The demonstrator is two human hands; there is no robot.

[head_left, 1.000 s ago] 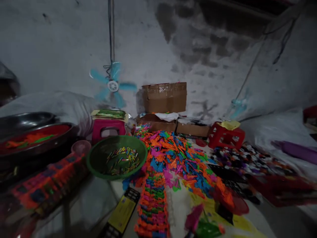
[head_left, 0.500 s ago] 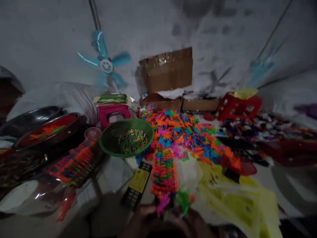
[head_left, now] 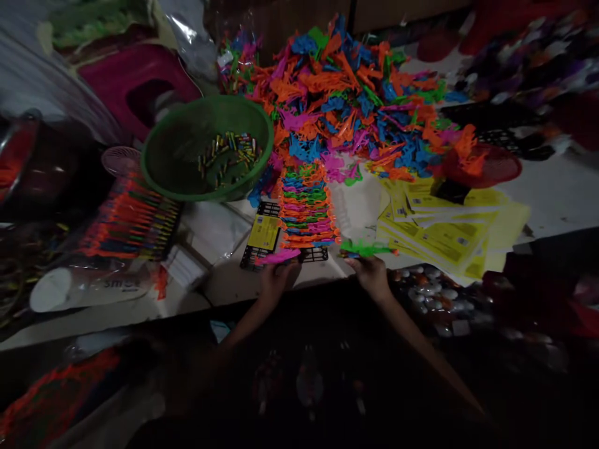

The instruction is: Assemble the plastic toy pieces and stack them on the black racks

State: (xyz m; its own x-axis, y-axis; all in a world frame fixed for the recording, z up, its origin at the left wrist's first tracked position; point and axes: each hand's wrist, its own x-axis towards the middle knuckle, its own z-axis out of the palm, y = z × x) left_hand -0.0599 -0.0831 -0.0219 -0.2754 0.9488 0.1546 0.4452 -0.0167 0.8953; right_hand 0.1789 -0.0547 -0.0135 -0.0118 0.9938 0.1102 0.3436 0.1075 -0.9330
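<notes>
Near the table's front edge, my left hand [head_left: 276, 280] is closed on a thin pink plastic piece [head_left: 281, 256], held sideways over a black plastic grid tray [head_left: 249, 257]. My right hand [head_left: 373, 274] pinches a bright green plastic piece [head_left: 367, 249] with an orange tip; small multicoloured bits show by its fingers. The exact kind of these pieces is too blurred to tell. Between and beyond the hands lies a neat row of orange, green, blue and pink pieces [head_left: 309, 206]. A yellow card [head_left: 264, 232] lies on the tray.
A loose heap of coloured plastic pieces [head_left: 346, 93] covers the back. Left of it stands a green basin [head_left: 168, 149] holding small striped sticks, near a magenta stool [head_left: 135, 75]. Yellow printed sheets [head_left: 435, 231] and a red dish [head_left: 500, 171] are at right. A clear plastic bag [head_left: 116, 280] lies left.
The view has tilted down, so the wall and fans are gone and my forearms show. My hands are farther apart, the pink and green pieces still in them.
</notes>
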